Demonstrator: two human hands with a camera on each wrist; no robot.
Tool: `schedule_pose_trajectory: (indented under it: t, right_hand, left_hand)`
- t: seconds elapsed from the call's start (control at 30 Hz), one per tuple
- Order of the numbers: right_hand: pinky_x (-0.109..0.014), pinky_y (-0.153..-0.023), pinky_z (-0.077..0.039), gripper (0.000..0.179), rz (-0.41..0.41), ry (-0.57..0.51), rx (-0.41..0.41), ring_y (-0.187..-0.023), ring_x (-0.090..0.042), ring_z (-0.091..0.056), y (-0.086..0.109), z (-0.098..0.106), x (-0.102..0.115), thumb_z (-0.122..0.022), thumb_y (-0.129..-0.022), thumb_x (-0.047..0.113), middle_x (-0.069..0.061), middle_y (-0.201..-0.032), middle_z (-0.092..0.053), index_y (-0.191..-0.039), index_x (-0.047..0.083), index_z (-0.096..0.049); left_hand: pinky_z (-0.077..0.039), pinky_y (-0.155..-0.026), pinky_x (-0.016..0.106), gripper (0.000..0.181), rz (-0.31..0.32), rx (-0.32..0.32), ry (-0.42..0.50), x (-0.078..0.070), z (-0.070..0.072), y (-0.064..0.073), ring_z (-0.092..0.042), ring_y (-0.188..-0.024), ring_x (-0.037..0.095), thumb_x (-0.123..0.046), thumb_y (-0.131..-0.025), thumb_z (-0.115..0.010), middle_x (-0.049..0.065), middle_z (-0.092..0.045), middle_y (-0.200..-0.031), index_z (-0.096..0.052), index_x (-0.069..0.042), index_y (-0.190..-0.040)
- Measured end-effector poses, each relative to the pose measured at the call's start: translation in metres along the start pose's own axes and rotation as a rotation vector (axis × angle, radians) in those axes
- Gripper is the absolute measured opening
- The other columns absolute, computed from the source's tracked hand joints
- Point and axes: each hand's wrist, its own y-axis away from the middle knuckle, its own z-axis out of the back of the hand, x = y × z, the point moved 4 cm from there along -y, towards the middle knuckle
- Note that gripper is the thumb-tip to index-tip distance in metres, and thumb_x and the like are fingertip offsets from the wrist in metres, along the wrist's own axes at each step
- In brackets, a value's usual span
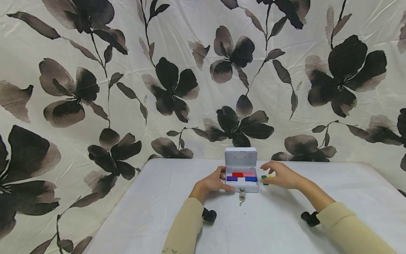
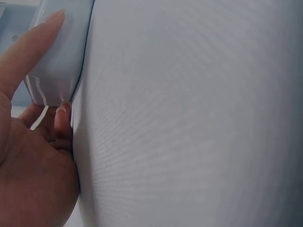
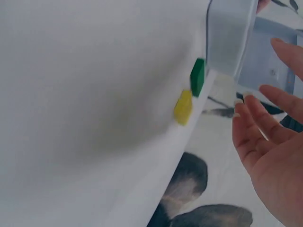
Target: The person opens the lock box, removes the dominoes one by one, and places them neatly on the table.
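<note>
Here the left hand (image 1: 214,181) grips the crosswise box (image 1: 252,189), keys (image 1: 242,198) in front, right hand (image 1: 284,174) spread.

A small white hinged box (image 1: 252,189) stands open below the centre of the head view, its lid (image 1: 241,161) raised at the back, the left hand (image 1: 213,182) gripping its left front corner. Inside, red (image 1: 237,174) and pink (image 1: 249,174) rectangular blocks lie behind purple (image 1: 232,178) and blue (image 1: 251,179) ones. Silvery metal keys (image 1: 242,198) trail from its front. Upper right of centre in the right wrist view, a green block (image 3: 198,78) and a yellow block (image 3: 183,108) lie just beside the box, perhaps touching each other.
</note>
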Motion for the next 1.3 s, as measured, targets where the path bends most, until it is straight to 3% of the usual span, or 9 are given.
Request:
schedule_pose_trajectory:
  t: [0.17, 0.4, 0.67, 1.03, 1.3]
  right_hand:
    - [-0.044, -0.086, -0.056, 0.05, 0.015, -0.038, 0.017, -0.107, -0.036, -0.06, -0.011, -0.008, 0.011, -0.078, -0.091, 0.022, -0.022, -0.124, -0.063, -0.129, -0.006, -0.062]
    - [-0.05, -0.091, -0.054, 0.048, 0.058, -0.071, 0.037, -0.109, -0.037, -0.06, -0.023, -0.022, 0.023, -0.079, -0.091, 0.021, -0.021, -0.122, -0.063, -0.127, -0.006, -0.062]
    - [-0.047, -0.092, -0.053, 0.042, 0.018, -0.003, 0.056, -0.104, -0.03, -0.061, -0.034, -0.035, 0.025, -0.078, -0.091, 0.016, -0.015, -0.113, -0.063, -0.126, -0.003, -0.065]
    - [-0.048, -0.091, -0.054, 0.036, 0.102, 0.004, 0.041, -0.096, -0.031, -0.063, -0.048, -0.04, 0.036, -0.076, -0.091, 0.009, -0.018, -0.106, -0.068, -0.12, -0.009, -0.066]
    - [-0.043, -0.087, -0.055, 0.031, 0.104, -0.011, 0.069, -0.092, -0.029, -0.062, -0.057, -0.051, 0.039, -0.074, -0.093, 0.008, -0.015, -0.104, -0.07, -0.118, -0.008, -0.068]
  left_hand:
    - [-0.034, -0.113, 0.053, 0.095, -0.002, 0.0, 0.005, -0.001, 0.0, -0.001, -0.045, -0.121, 0.028, -0.022, -0.076, -0.092, 0.009, -0.052, -0.122, -0.035, -0.016, -0.151]
    - [-0.037, -0.11, 0.051, 0.094, -0.006, 0.005, -0.017, -0.001, 0.0, -0.001, -0.046, -0.119, 0.028, -0.024, -0.077, -0.092, 0.008, -0.051, -0.122, -0.034, -0.015, -0.152]
    - [-0.038, -0.109, 0.048, 0.094, -0.013, 0.01, -0.019, -0.002, -0.001, 0.001, -0.046, -0.117, 0.027, -0.023, -0.078, -0.092, 0.008, -0.05, -0.122, -0.034, -0.016, -0.152]
    - [-0.039, -0.105, 0.047, 0.092, -0.027, 0.013, -0.018, -0.002, 0.001, 0.002, -0.047, -0.114, 0.027, -0.022, -0.079, -0.091, 0.009, -0.051, -0.12, -0.034, -0.013, -0.151]
    - [-0.04, -0.1, 0.045, 0.091, -0.027, 0.018, -0.016, -0.002, 0.001, 0.003, -0.047, -0.112, 0.027, -0.023, -0.079, -0.091, 0.01, -0.051, -0.118, -0.034, -0.014, -0.15]
